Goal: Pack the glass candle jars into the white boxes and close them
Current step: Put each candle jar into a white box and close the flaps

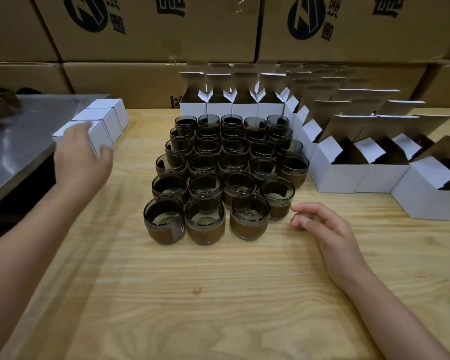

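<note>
Nearest us, our right hand (pixel 320 229) rests slack and empty on the wooden table (pixel 218 294), just beside the front jars (pixel 205 219), likely ready to take one. Our left hand (pixel 81 152) lies spread against the nearest closed box (pixel 99 137), probably aligning the finished row. Open boxes (pixel 340 175) wait, flaps up, behind and to the right.

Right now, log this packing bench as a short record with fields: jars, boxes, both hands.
jars: glass candle jars unpacked, upright, in a tight block mid-table
open boxes: open white boxes, flaps up, behind and right of the jars
closed boxes: three closed boxes in a row at the left
left hand: left hand spread over the nearest closed box
right hand: right hand loosely curled, empty, beside the front-right jar
surface: wooden table
</note>
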### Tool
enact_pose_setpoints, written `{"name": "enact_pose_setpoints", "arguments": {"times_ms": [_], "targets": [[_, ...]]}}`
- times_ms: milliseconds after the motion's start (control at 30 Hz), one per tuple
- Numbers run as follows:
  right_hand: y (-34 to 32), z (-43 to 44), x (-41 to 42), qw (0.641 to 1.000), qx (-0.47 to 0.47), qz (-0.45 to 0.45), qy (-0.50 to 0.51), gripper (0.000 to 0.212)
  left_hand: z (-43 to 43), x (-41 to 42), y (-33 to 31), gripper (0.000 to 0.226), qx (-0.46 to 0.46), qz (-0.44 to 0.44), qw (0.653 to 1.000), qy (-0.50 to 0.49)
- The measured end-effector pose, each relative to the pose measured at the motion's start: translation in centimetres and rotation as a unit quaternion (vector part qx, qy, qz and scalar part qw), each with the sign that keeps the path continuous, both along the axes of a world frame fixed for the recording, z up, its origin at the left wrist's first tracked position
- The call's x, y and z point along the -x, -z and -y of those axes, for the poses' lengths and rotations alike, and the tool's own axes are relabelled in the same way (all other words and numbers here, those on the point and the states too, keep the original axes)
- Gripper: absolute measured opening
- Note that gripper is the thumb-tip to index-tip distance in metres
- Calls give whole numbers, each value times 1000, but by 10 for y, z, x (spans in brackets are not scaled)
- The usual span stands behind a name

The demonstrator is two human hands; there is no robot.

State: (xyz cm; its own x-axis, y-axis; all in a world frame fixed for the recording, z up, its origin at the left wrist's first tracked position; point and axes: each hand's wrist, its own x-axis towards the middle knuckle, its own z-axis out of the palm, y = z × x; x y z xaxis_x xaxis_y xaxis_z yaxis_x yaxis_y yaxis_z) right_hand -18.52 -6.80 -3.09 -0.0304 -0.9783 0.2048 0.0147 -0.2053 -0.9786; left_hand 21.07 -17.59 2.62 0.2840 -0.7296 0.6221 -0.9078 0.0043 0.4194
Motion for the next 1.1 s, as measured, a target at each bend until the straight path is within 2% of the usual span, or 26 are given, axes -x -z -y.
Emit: {"name": "enact_pose_setpoints", "arguments": {"times_ms": [67,133,233,333,467,567,667,767,833,900,967,1100], "targets": [[-2,-1,-1,1000,-2,-17,6,21,-25,42,-11,33,115,64,987,92],[-3,-2,-2,999,-10,-29,13,20,-56,89,-16,25,180,99,956,207],[-5,-3,-4,999,-18,-33,22,18,-101,157,-8,19,204,124,905,351],[-7,-3,-5,999,-16,-26,25,19,-131,207,14,15,190,126,874,428],[-8,-5,-6,998,-10,-45,48,22,-143,239,41,10,155,122,865,462],[-8,-4,-1,984,11,-107,144,22,-139,242,50,11,136,121,860,476],[-14,2,24,928,54,-152,334,30,-137,240,52,11,122,94,866,475],[-22,12,66,837,60,-160,520,60,-137,242,53,10,108,82,868,478],[-26,17,92,800,23,-168,576,80,-137,242,52,11,100,76,869,478],[-26,23,115,795,-36,-183,577,96,-138,242,50,12,94,70,871,477],[-23,29,136,806,-82,-198,552,99,-137,242,50,12,91,67,874,472],[-18,33,157,838,-115,-222,485,75,-137,242,50,11,81,58,878,469]]}}
